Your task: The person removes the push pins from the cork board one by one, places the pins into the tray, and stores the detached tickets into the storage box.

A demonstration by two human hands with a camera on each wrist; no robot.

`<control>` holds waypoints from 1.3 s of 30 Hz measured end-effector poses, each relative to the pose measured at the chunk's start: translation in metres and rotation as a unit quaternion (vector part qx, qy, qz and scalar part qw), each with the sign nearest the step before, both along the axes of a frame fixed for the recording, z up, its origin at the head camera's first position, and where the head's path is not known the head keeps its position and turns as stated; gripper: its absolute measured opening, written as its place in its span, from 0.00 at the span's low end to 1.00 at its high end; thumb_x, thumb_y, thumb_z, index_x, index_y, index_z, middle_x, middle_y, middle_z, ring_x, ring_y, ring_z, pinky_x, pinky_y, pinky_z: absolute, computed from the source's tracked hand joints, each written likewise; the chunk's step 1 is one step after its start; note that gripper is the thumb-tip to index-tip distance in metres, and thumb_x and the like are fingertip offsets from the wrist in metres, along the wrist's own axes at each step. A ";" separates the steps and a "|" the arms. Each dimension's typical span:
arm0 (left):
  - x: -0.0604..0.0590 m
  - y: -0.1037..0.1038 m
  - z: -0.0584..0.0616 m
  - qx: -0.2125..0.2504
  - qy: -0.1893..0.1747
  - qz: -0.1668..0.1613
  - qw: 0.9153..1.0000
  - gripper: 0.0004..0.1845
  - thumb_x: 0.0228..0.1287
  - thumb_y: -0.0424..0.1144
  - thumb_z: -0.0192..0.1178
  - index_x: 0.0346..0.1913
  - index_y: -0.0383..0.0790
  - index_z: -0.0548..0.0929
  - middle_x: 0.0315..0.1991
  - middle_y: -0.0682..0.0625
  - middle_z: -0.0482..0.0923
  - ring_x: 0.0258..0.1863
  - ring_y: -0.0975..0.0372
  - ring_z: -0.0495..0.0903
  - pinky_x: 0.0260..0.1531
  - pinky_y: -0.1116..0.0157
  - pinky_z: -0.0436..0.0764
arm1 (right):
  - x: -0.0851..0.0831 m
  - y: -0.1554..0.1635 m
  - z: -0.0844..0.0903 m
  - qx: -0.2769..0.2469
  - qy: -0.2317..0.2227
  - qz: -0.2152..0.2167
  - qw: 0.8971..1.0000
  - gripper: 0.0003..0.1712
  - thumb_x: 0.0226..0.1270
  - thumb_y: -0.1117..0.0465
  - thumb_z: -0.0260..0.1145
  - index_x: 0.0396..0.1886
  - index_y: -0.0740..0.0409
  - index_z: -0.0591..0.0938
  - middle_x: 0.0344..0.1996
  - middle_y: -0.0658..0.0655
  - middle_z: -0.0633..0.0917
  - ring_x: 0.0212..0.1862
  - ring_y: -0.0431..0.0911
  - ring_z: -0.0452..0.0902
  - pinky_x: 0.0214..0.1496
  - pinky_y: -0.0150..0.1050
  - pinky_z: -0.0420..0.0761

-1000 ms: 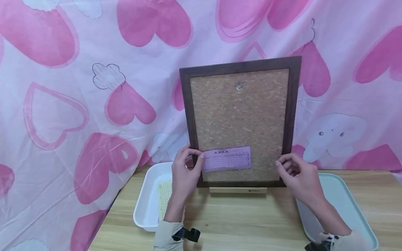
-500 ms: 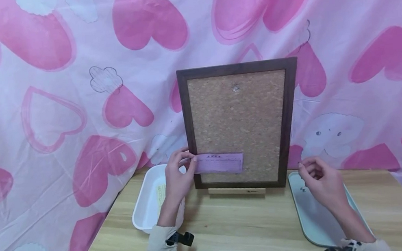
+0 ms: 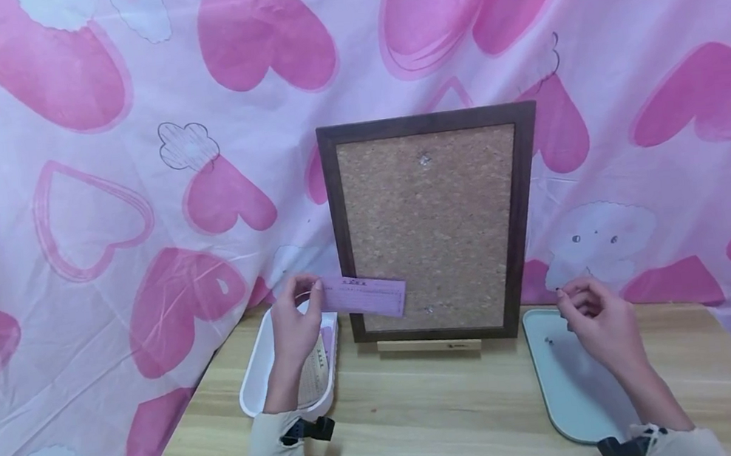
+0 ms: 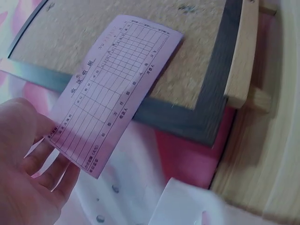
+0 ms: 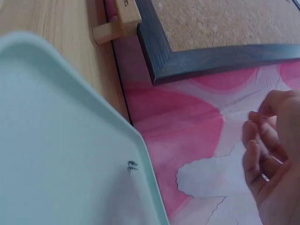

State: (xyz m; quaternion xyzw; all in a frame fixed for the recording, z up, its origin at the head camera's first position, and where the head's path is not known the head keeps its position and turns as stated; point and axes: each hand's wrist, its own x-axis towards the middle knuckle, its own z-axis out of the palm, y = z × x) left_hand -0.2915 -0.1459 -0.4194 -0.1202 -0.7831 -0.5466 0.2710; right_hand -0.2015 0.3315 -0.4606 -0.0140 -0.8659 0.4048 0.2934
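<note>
My left hand (image 3: 297,324) pinches a purple receipt slip (image 3: 369,296) at its left end, thumb on the near face. In the head view the slip overlaps the lower left frame of a cork board (image 3: 432,228). The left wrist view shows the slip's printed grid and slight bend. My right hand (image 3: 599,319) is raised over the far end of a pale green tray (image 3: 573,392), thumb and index fingertips together on a tiny dark-headed thumbtack (image 3: 558,289), mostly hidden by the fingers. A couple of thumbtacks (image 5: 132,167) lie in that tray.
The dark-framed board leans on a wooden stand (image 3: 429,345) before a heart-patterned cloth (image 3: 188,68). Left of it, a white tub (image 3: 254,377) holds yellow and purple slips (image 3: 314,373). Small silvery marks (image 3: 424,160) show on the cork.
The left hand has drawn the slip leftward off the cork toward the white tub. My right hand has moved right, from the board's lower right corner to over the green tray.
</note>
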 end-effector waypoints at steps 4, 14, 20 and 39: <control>-0.002 -0.009 0.001 0.001 -0.001 0.020 1.000 0.05 0.76 0.30 0.65 0.50 0.34 0.85 0.45 0.38 0.89 0.49 0.48 0.88 0.58 0.47 0.87 | 0.000 0.008 -0.003 0.022 -0.049 0.016 0.998 0.08 0.79 0.57 0.70 0.46 0.56 0.84 0.31 0.55 0.89 0.27 0.39 0.82 0.29 0.28 0.82; -0.004 -0.023 0.003 0.003 0.009 0.030 1.000 0.06 0.74 0.26 0.64 0.50 0.32 0.85 0.45 0.37 0.87 0.51 0.49 0.87 0.60 0.48 0.87 | -0.001 0.017 -0.011 0.038 -0.090 0.030 0.995 0.08 0.79 0.57 0.70 0.46 0.58 0.84 0.34 0.58 0.90 0.29 0.39 0.81 0.29 0.30 0.82; -0.003 -0.027 0.003 -0.013 0.000 0.040 0.999 0.07 0.74 0.25 0.63 0.51 0.33 0.86 0.45 0.38 0.88 0.46 0.55 0.84 0.50 0.69 0.86 | -0.001 0.025 -0.016 0.057 -0.143 0.038 0.987 0.08 0.78 0.59 0.71 0.48 0.58 0.84 0.38 0.58 0.89 0.33 0.40 0.80 0.32 0.30 0.82; -0.007 -0.061 -0.006 -0.144 -0.006 0.087 0.986 0.12 0.75 0.23 0.60 0.50 0.36 0.91 0.49 0.37 0.89 0.54 0.44 0.86 0.61 0.49 0.81 | -0.007 0.042 -0.038 0.102 -0.224 0.070 0.967 0.08 0.75 0.62 0.71 0.47 0.62 0.87 0.37 0.57 0.89 0.37 0.47 0.80 0.31 0.33 0.81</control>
